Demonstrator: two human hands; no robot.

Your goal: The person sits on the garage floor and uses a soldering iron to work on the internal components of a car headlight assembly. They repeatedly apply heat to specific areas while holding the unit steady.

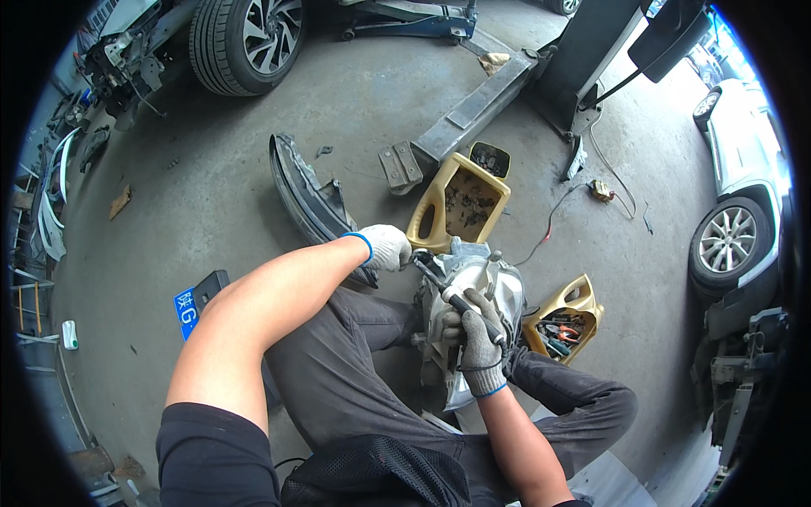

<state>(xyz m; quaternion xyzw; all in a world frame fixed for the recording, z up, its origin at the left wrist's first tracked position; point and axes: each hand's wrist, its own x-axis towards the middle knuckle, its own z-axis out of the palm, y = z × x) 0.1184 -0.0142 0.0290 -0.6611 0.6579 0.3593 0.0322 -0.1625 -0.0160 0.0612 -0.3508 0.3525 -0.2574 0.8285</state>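
Note:
A car headlight unit (473, 291), grey and silver, rests between my knees on my dark trousers. My right hand (480, 338), in a grey work glove, is closed around the black handle of a screwdriver-like tool (446, 287) whose tip points up-left onto the unit's top. My left hand (387, 247), in a white glove, grips the unit's upper left edge next to the tool's tip. A black headlight cover (308, 196) lies on the floor just behind my left hand.
Two cut-open yellow jugs hold small parts (460, 201) and hand tools (562, 323). A lift arm (473, 114), a car wheel (245, 38), a white car (739, 169), a blue number plate (186, 311) and a cable (553, 221) lie around on the concrete floor.

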